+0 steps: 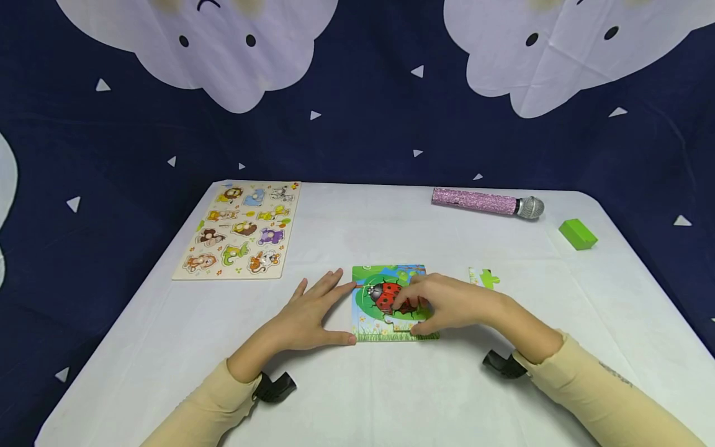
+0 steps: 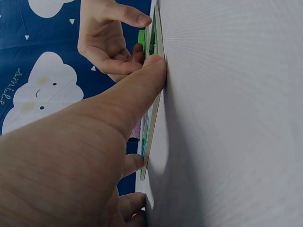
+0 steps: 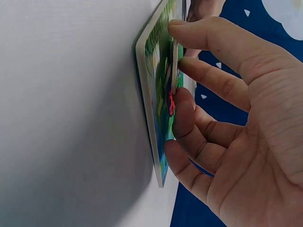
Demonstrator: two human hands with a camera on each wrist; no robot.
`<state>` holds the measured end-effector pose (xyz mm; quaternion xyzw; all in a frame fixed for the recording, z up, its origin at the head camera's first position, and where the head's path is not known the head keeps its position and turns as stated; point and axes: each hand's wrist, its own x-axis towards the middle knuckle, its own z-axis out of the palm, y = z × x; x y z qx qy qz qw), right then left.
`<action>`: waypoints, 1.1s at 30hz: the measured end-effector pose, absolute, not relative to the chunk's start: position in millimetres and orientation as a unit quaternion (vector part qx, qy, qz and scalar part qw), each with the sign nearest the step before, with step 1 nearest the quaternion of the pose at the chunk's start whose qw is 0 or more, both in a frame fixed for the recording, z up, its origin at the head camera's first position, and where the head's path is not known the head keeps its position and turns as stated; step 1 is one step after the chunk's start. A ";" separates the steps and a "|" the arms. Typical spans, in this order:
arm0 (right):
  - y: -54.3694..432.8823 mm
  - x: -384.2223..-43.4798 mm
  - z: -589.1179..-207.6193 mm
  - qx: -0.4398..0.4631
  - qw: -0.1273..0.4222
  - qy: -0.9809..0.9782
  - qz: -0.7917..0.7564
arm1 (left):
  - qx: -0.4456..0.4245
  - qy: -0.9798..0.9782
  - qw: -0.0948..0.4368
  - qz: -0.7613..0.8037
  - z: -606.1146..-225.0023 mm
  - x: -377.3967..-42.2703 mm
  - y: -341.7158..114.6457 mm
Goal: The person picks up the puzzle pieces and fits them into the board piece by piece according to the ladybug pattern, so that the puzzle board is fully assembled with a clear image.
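Observation:
A small square jigsaw puzzle (image 1: 368, 326) with a red ladybug lies on the white table. My left hand (image 1: 307, 316) spreads its fingers at the puzzle's left side. Its thumb and index finger touch the edge, and in the left wrist view the thumb (image 2: 137, 85) lies against the board's rim. My right hand (image 1: 449, 302) is over the puzzle's right part and hides some of it. In the right wrist view, its thumb and fingers pinch a puzzle piece (image 3: 175, 71), tilted slightly above the board. Another puzzle piece (image 1: 489, 279) lies beyond my right wrist, partly hidden.
A wooden animal peg puzzle (image 1: 274, 264) lies at the back left. At the back right are a pink glitter microphone (image 1: 475, 201) and a green block (image 1: 578, 234). A dark blue cloth with clouds (image 1: 368, 136) hangs behind the table (image 1: 357, 397).

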<state>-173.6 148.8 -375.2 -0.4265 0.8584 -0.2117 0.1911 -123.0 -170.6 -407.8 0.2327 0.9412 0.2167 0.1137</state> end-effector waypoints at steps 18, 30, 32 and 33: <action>140.0 -173.7 -378.6 -0.463 0.184 0.840 -0.216 | 0.230 0.941 0.116 0.220 -407.5 -123.5 -170.1; 132.5 -173.8 -378.9 -0.450 0.202 0.842 -0.218 | 0.231 0.939 0.119 0.224 -405.8 -122.8 -169.9; 131.5 -174.0 -378.5 -0.449 0.204 0.843 -0.217 | 0.231 0.939 0.120 0.224 -405.8 -122.9 -170.0; 131.0 -174.2 -378.6 -0.449 0.204 0.843 -0.216 | 0.231 0.940 0.119 0.223 -405.9 -122.9 -170.0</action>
